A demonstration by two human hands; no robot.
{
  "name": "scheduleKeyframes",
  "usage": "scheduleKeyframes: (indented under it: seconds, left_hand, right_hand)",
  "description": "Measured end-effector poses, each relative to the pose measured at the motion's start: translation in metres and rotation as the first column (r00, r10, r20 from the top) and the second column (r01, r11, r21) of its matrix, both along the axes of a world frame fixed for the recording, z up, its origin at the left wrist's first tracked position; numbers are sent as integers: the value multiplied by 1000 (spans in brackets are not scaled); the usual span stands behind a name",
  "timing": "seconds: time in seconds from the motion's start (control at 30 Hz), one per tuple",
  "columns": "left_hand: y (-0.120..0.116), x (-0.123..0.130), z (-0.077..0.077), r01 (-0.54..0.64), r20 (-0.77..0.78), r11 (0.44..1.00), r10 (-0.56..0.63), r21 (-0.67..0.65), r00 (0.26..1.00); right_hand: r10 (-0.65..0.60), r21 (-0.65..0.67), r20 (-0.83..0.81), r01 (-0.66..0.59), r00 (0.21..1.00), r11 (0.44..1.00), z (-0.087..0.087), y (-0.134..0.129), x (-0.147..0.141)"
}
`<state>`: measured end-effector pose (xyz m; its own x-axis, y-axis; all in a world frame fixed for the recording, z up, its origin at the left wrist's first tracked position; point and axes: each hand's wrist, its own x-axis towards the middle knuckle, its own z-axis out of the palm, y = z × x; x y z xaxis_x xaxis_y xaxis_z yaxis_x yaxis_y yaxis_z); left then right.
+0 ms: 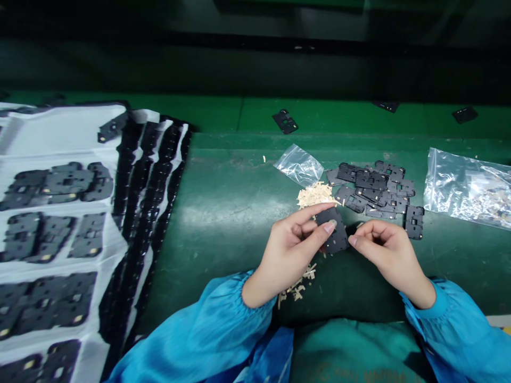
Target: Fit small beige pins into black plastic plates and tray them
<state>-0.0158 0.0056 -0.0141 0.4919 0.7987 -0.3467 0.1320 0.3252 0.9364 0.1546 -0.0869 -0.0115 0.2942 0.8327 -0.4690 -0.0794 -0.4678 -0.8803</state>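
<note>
Both sleeved forearms (223, 324) reach in over the near edge of the table (223, 191), angled toward each other, wrists (253, 287) bare. The left hand (293, 239) pinches between thumb and extended index finger; the right hand (385, 250), just apart, curls with thumb and index tips close together.

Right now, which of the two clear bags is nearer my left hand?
The smaller bag, beside a heap of pale bits. The larger bag lies farther off, past your right hand, at the picture's right edge.

held plate (337, 238): matt plastic | small bag (299, 164): glossy plastic | sleeves (203, 324): satiny cloth
</note>
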Motion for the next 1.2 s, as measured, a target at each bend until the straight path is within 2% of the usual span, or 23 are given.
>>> scheduleKeyframes:
  seconds: [0.27, 0.47, 0.67, 0.9, 1.2]
  left_hand:
    - [1, 2, 5, 20, -2, 1000, -20, 11, 1000]
    - [1, 0, 4, 37, 6, 999, -37, -35, 999]
    - [1, 2, 6, 13, 19, 1000, -13, -25, 1000]
    - [1, 1, 2, -15, 46, 998, 18, -65, 999]
    - [1, 0, 6, 15, 49, 1000, -14, -24, 999]
  right_hand:
    - [11, -10, -15, -11, 1000, 1000, 0, -1, -1]
    - [20, -16, -9, -20, 1000, 1000, 0, -1, 0]
    - [14, -23, -8, -14, 1000, 1000, -1, -2, -2]
    - [3, 51, 82, -8, 997, 999, -2, -4, -1]
    - [158, 0, -122, -159, 980, 987, 3, 0, 2]
